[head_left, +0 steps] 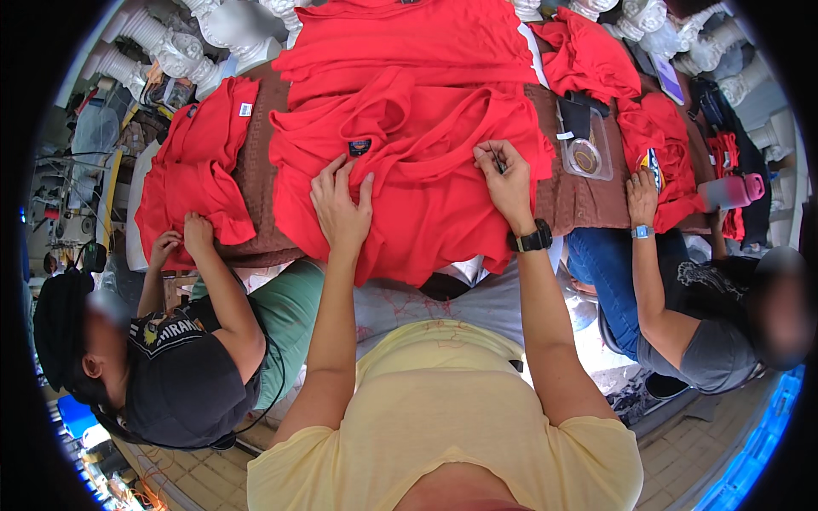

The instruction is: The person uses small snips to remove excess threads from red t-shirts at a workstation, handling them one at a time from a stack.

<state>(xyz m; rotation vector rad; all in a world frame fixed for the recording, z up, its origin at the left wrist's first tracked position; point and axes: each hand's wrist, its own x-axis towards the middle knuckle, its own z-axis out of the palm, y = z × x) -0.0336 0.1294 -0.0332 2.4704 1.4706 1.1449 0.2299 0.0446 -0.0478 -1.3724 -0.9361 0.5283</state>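
A red T-shirt (426, 179) lies spread over the brown-covered table (571, 204) in front of me, with a small dark label (360, 146) near its neck. My left hand (339, 200) rests flat on the fabric just below that label, fingers apart. My right hand (504, 177), with a black watch on the wrist, pinches the red cloth by the shirt's right side. More red shirts (409, 43) are piled behind it.
A person at my left handles another red shirt (192, 162). A person at my right rests a hand (642, 194) on red cloth. A clear plastic case (586, 146), a pink bottle (733, 191) and white balusters (162, 47) stand around the table.
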